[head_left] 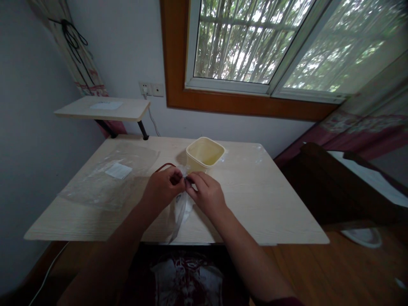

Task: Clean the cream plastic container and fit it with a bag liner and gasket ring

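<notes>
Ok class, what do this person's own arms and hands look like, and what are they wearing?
The left hand and right hand are bare, without gloves, and the forearms are uncovered. A dark red sleeve edge shows by the right arm, and the dark top has a pale print.

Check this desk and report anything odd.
A crumpled clear plastic film, pinched between the left hand and right hand, trails to the front edge of the pale wood-grain desk. It looks odd: twisted and loose, not lying flat.
</notes>
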### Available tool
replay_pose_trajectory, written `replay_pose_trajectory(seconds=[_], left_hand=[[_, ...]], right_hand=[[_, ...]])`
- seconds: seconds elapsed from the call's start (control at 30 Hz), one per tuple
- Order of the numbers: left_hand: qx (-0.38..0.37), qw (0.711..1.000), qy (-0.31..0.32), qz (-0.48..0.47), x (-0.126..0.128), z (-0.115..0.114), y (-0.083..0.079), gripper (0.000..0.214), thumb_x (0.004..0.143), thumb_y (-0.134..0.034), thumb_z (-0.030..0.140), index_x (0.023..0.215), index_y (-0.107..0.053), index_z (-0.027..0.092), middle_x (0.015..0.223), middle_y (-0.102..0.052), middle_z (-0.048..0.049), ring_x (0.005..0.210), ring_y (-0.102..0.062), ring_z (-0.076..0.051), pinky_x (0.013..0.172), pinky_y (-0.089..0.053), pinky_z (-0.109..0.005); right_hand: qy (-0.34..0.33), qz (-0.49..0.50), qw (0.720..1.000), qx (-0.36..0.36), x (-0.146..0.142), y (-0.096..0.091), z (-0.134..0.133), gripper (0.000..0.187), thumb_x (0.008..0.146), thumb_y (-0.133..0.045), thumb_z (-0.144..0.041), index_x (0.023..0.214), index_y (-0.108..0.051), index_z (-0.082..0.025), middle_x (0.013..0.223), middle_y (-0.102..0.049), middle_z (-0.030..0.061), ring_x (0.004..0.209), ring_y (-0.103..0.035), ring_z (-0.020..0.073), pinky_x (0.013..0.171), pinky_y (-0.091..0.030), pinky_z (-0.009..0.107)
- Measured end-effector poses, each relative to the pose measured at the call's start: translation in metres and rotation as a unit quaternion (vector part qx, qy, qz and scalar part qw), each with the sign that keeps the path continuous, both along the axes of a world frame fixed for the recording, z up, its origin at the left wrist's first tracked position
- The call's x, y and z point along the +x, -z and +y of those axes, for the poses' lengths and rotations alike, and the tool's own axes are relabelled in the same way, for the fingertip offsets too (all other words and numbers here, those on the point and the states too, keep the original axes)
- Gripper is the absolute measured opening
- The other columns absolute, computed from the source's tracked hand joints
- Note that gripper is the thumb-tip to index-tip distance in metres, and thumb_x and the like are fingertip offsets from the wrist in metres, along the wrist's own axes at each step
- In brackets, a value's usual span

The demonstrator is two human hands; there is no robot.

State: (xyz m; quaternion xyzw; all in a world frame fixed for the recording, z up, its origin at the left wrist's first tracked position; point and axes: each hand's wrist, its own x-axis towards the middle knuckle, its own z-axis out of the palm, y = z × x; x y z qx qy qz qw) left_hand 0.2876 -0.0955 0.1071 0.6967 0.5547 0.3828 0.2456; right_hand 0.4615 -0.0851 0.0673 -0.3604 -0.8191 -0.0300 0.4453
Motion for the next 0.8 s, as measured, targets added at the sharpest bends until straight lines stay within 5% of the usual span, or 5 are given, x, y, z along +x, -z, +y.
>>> replay_pose_trajectory(seconds=[0.17, 0.4, 0.8], left_hand=[[-0.008, 1.000, -0.006, 0.018, -0.004, 0.003, -0.004, 0.007, 0.075, -0.067, 0.024, 0.081, -0.066, 0.020, 0.067, -0.071, 0.0011, 0.060, -0.066, -0.014, 0.055, -0.047, -0.021], [-0.122, 0.981, 0.043, -0.147, -0.013, 0.007, -0.003, 0.018, 0.078, -0.068, 0.035, 0.084, -0.064, 0.018, 0.063, -0.070, 0.0004, 0.056, -0.067, -0.015, 0.051, -0.051, -0.023], [-0.042, 0.996, 0.020, -0.073, -0.002, 0.007, 0.002, 0.010, 0.078, -0.067, 0.028, 0.084, -0.066, 0.019, 0.065, -0.072, 0.0012, 0.057, -0.068, -0.014, 0.054, -0.052, -0.022]], right_hand=[[-0.030, 0.026, 0.999, -0.012, 0.001, -0.003, 0.003, 0.011, 0.089, -0.059, -0.014, 0.095, -0.067, -0.019, 0.085, -0.071, 0.0074, 0.077, -0.067, 0.0188, 0.070, -0.058, 0.030], [-0.124, 0.156, 0.980, -0.021, 0.007, -0.002, 0.007, 0.010, 0.086, -0.061, -0.013, 0.088, -0.065, -0.022, 0.085, -0.072, 0.0044, 0.079, -0.070, 0.0166, 0.074, -0.059, 0.030], [-0.024, 0.043, 0.999, -0.010, 0.001, -0.005, 0.004, 0.010, 0.095, -0.059, -0.016, 0.100, -0.067, -0.019, 0.093, -0.073, 0.0095, 0.086, -0.070, 0.0202, 0.077, -0.060, 0.034]])
